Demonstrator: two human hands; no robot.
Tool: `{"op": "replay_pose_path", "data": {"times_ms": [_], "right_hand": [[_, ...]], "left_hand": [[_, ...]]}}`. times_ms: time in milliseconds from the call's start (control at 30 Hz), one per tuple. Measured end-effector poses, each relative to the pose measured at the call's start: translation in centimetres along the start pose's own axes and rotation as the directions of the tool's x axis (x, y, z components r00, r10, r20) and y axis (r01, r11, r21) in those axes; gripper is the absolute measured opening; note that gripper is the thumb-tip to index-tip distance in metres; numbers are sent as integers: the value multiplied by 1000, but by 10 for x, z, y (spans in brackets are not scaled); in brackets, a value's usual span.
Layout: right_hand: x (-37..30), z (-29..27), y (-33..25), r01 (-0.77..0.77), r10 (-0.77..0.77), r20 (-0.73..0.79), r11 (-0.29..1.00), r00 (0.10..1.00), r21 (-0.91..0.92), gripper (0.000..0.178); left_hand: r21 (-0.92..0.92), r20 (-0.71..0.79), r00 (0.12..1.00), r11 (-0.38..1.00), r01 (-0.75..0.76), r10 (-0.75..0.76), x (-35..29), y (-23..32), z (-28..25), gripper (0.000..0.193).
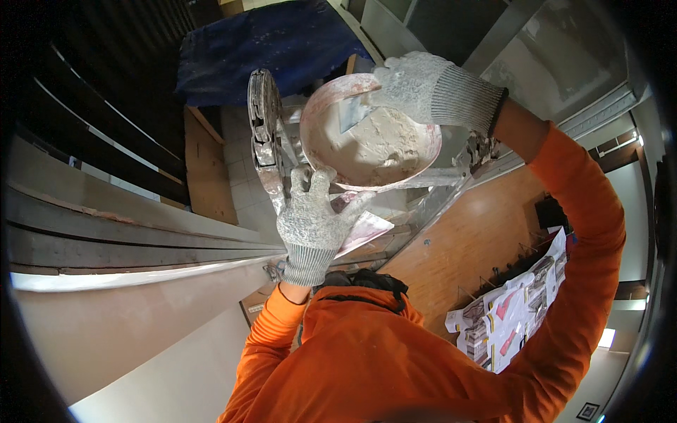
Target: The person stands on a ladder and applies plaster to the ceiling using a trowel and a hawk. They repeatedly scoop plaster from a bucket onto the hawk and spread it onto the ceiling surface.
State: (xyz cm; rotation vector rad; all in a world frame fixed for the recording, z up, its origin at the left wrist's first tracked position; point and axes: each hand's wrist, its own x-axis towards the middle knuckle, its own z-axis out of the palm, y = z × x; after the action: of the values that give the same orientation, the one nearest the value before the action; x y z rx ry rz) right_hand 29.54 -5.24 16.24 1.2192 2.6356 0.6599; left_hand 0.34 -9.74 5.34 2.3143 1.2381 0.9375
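A round bucket (331, 169) with a pinkish, smeared rim holds pale, lumpy putty (395, 141). My right hand (416, 88), in a grey knit glove, reaches over its far rim, closed on a putty knife (352, 113). The knife's flat blade rests against the putty; the handle is hidden by the glove. Just below the near rim is my gloved left hand (314, 215). It is closed on a flat, pinkish-white smeared scraper (367, 231), which sticks out under the thumb. Its fingertips lie close to the bucket; whether they touch it I cannot tell.
The bucket sits atop a putty-caked stepladder (264, 130), its hinge at left. A wall edge with dark metal rails (141, 243) runs along the left. Beyond lies a dark blue sheet (268, 46). Far below right are a wooden floor (451, 247) and printed sheets (511, 310).
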Motion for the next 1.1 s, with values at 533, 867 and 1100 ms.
{"op": "replay_pose_path", "data": {"times_ms": [533,867,1100], "right_hand": [[-34,-74,-41,-365,46,687,872,725,326,48],[-47,-16,17,-682,-72,747,-474,660,557,42],[-8,14,44,-633,-172,616,-346,769,693,38]], "left_hand": [[-23,-135,990,999,26,-29,-6,1,13,65],[-61,-171,985,998,-33,22,-10,-8,19,63],[-72,-168,985,996,-56,43,-16,-16,22,72]]}}
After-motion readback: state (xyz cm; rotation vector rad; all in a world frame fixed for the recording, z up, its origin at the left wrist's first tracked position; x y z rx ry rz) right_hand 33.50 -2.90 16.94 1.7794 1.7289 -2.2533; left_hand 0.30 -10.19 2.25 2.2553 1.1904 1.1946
